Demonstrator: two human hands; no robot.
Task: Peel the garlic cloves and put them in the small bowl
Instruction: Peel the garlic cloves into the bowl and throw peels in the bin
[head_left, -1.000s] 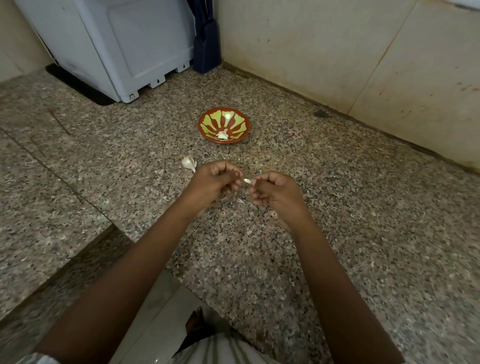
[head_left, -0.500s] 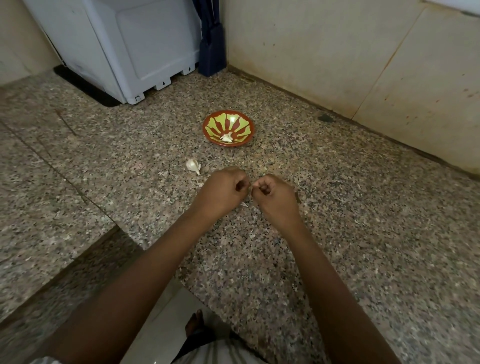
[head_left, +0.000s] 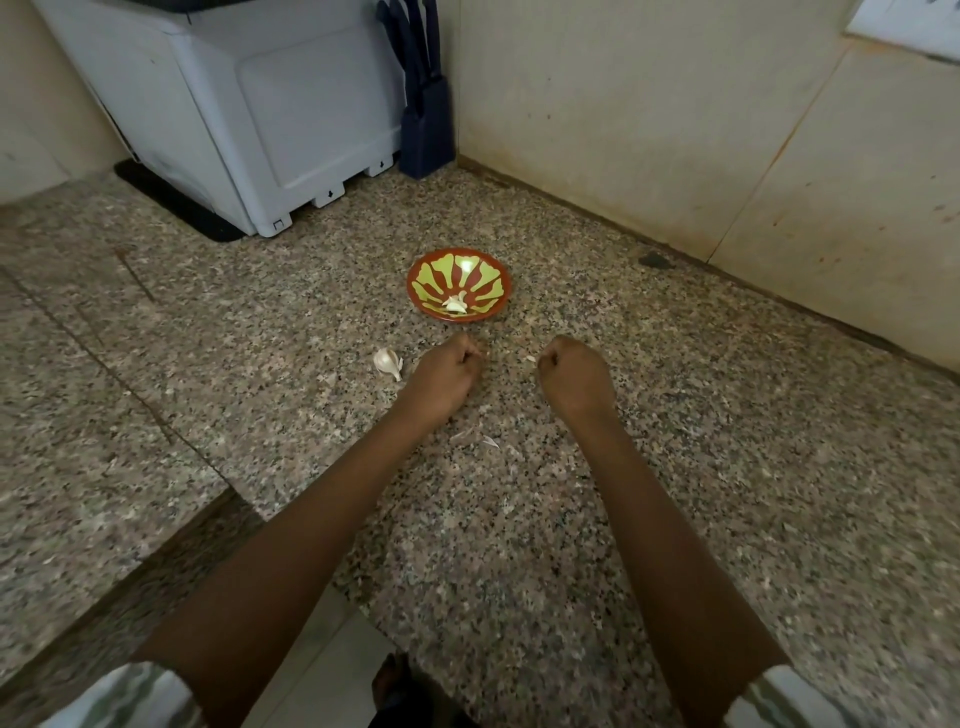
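Head camera, looking down: we see both forearms stretched over the speckled surface (head_left: 701, 426), hands apart, knuckles up. The left hand (head_left: 447, 374) has its grip clenched, and we cannot tell whether anything is inside. The right hand (head_left: 571, 376) pinches a pale bit (head_left: 531, 358) at its fingertips, possibly skin rather than clove. Just beyond the hands, the small bowl (head_left: 485, 270) holds peeled cloves (head_left: 456, 305). An unpeeled garlic piece (head_left: 388, 362) lies just beside the left hand.
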